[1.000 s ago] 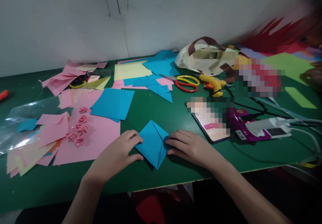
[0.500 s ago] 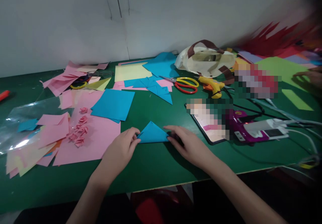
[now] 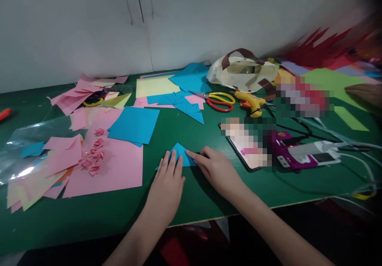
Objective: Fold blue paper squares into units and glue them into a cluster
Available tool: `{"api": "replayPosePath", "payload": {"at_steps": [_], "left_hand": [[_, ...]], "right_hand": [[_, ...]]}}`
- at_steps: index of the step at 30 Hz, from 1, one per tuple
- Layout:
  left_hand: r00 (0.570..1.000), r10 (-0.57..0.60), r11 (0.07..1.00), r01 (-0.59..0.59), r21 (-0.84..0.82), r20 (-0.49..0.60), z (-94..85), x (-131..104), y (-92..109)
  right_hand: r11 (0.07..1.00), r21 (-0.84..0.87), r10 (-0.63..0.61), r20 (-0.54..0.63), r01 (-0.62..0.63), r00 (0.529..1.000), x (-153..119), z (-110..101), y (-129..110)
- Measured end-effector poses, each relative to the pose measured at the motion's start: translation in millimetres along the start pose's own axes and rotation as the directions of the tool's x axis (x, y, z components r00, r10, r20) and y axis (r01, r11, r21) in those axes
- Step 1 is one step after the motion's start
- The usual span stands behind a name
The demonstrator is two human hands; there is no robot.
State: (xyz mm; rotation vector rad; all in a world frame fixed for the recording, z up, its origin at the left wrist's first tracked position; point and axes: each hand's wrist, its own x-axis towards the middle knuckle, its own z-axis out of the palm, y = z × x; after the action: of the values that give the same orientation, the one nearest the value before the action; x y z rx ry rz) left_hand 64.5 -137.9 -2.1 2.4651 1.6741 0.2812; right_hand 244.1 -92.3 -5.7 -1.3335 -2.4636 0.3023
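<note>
A small blue paper [image 3: 187, 161], folded into a triangle with its peak pointing away from me, lies on the green table in front of me. My left hand [image 3: 167, 186] is laid flat over its left half, fingers stretched out and pressing on it. At the right corner, my right hand [image 3: 219, 170] has its index finger along the paper's sloping edge and the other fingers curled, gripping that corner. The thumb of the right hand is mostly hidden. Square blue sheets [image 3: 135, 124] lie to the left, over a large pink sheet [image 3: 128, 170] that also bears several small pink paper roses [image 3: 97, 154].
Scissors [image 3: 221, 100], a yellow glue gun [image 3: 250, 102] and a cream bag [image 3: 241, 75] are at the back. A phone [image 3: 247, 150] and a purple power strip [image 3: 292, 150] with cables lie to the right. Another person's hand [image 3: 364, 94] rests on green paper at far right.
My left hand has left its pinch at the paper's left corner and moved right, flat onto the paper. The right index finger now lies on the sloping edge.
</note>
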Motion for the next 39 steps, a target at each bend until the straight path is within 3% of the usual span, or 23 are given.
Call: {"api": "replayPosePath", "payload": {"at_steps": [6, 12, 16, 19, 21, 24, 27, 32, 36, 39], "left_hand": [[0.995, -0.049, 0.998, 0.044, 0.050, 0.083, 2.5, -4, 10], [0.988, -0.151, 0.988, 0.149, 0.050, 0.039, 1.0, -5, 16], [0.975, -0.221, 0.967, 0.216, -0.134, -0.023, -6.7, 0, 12], [0.939, -0.335, 0.873, 0.280, -0.400, -0.073, -14.5, 5, 2], [0.919, -0.386, 0.836, 0.313, -0.452, -0.079, -18.7, 8, -6], [0.908, -0.419, 0.797, 0.357, -0.488, -0.020, -25.0, 10, -16], [0.918, -0.381, 0.749, 0.376, -0.546, 0.111, -33.7, 11, -23], [0.906, -0.314, 0.605, 0.422, -0.675, 0.285, -51.0, 12, -29], [0.861, -0.349, 0.449, 0.500, -0.740, 0.370, -64.8, 11, -34], [0.823, -0.409, 0.353, 0.540, -0.764, 0.393, -71.7, 10, -37]], "right_hand": [[0.991, -0.111, 0.068, -0.023, -0.070, 0.997, 4, 4, -11], [0.981, 0.047, 0.187, -0.032, -0.186, 0.982, 4, 5, -10], [0.931, 0.267, 0.246, 0.037, -0.247, 0.969, 5, -2, -8], [0.891, 0.367, 0.262, 0.063, -0.267, 0.963, 6, -8, -9], [0.872, 0.405, 0.274, 0.059, -0.274, 0.960, 7, -10, -9], [0.852, 0.445, 0.271, 0.074, -0.275, 0.960, 8, -13, -7], [0.803, 0.515, 0.274, 0.126, -0.299, 0.953, 8, -20, -3], [0.602, 0.713, 0.281, 0.232, -0.359, 0.931, 8, -33, 3], [0.430, 0.825, 0.245, 0.283, -0.366, 0.927, 7, -41, 6], [0.392, 0.839, 0.222, 0.311, -0.377, 0.924, 7, -43, 5]]}}
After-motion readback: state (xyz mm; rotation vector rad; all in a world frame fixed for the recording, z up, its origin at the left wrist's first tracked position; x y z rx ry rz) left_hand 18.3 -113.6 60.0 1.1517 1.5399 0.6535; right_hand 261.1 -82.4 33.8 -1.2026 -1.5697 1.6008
